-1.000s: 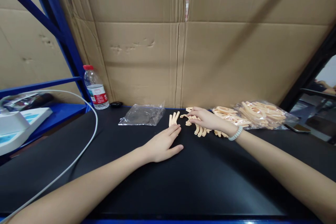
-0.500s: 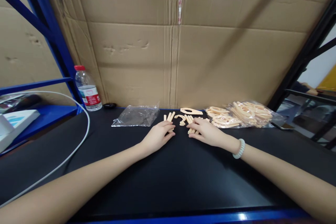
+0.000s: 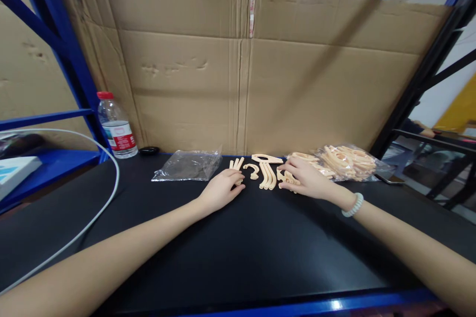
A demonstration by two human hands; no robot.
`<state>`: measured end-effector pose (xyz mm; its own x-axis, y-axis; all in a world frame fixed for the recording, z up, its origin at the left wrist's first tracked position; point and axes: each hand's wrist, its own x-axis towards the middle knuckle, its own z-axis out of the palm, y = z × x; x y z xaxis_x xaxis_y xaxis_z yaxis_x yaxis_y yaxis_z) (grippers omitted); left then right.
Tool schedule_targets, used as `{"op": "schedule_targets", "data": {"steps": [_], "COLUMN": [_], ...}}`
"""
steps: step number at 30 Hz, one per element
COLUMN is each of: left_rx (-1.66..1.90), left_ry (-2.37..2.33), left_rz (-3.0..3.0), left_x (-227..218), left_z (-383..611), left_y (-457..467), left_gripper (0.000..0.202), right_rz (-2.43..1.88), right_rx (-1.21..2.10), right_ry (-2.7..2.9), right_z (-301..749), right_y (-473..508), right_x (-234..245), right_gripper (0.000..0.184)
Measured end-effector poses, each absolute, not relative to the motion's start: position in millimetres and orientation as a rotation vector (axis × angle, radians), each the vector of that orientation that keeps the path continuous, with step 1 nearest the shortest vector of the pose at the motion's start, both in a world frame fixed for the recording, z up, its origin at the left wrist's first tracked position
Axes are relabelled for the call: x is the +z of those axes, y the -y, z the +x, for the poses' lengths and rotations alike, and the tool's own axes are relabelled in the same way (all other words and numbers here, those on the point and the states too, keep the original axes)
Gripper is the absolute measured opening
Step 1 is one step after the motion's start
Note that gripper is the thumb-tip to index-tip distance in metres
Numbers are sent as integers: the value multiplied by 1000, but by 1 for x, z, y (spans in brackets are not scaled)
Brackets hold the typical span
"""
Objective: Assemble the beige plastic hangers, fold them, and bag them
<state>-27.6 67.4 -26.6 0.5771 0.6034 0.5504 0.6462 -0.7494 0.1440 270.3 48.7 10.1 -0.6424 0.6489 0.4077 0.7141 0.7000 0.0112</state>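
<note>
My left hand [image 3: 223,189] rests on the black table with its fingers curled over several slim beige strips [image 3: 237,163], whose upper ends show past the fingers. My right hand [image 3: 307,178] reaches over a cluster of small beige pieces [image 3: 288,177], fingers and thumb apart around them; its palm partly hides the cluster. Between the hands, several curved beige strips [image 3: 267,176] lie side by side. A hook-shaped beige piece [image 3: 253,171] is left of them, and behind is a long beige frame piece [image 3: 267,158] with an oval opening.
Clear bags of beige pieces [image 3: 347,161] lie at the right. An empty clear plastic bag [image 3: 188,165] is at the left, near a water bottle [image 3: 118,131] and a small black object [image 3: 148,150]. A white cable [image 3: 116,178] curves along the left. Cardboard [image 3: 186,84] stands behind.
My right hand has moved right, off the curved strips, which now lie uncovered, and onto the small pieces. My left hand stays over its strips. The view has shifted slightly.
</note>
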Motion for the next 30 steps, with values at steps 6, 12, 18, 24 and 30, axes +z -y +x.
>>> {"op": "schedule_targets", "data": {"steps": [6, 12, 18, 24, 30], "left_rx": [-894, -894, -917, -937, -953], "left_ry": [1063, 1017, 921, 856, 850], "left_rz": [-2732, -2749, -2765, -2787, -2805], "left_x": [-26, -21, -19, -17, -15], "left_z": [-28, -28, -27, -29, -29], "left_y": [-67, -63, -61, -57, -57], "left_gripper": [17, 14, 14, 18, 18], "right_rz": [-1083, -1088, -1243, -1486, -1590], "right_rx": [-229, -218, -235, -198, -158], "right_ry": [2620, 2576, 2420, 2424, 2413], "right_z": [284, 281, 281, 275, 260], "right_y": [-50, -61, -88, -136, -148], "right_x": [-9, -11, 6, 17, 7], "right_gripper": [28, 26, 25, 23, 31]}}
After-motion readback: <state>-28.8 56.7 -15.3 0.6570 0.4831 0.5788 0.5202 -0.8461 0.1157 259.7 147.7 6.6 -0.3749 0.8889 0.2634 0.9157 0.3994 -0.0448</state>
